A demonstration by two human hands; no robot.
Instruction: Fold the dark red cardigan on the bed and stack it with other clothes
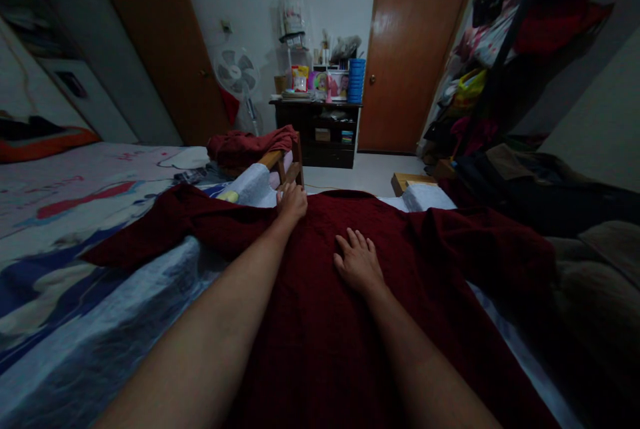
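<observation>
A dark red long-sleeved garment [320, 322] lies spread out over a pale blue-grey cloth [170, 282], its collar edge at the far side and its sleeves reaching out left and right. My left hand [292, 202] is closed on the garment near the left shoulder, at the far edge. My right hand [357, 259] rests on the upper middle of the garment, fingers spread and holding nothing.
A patterned bed [90, 195] is on the left. Reddish cloth [250, 149] hangs over a wooden frame [295, 172] beyond my left hand. Dark clothes [560, 189] lie at the right. Farther back are a fan [237, 72], a dark cabinet [313, 132] and a brown door [420, 49].
</observation>
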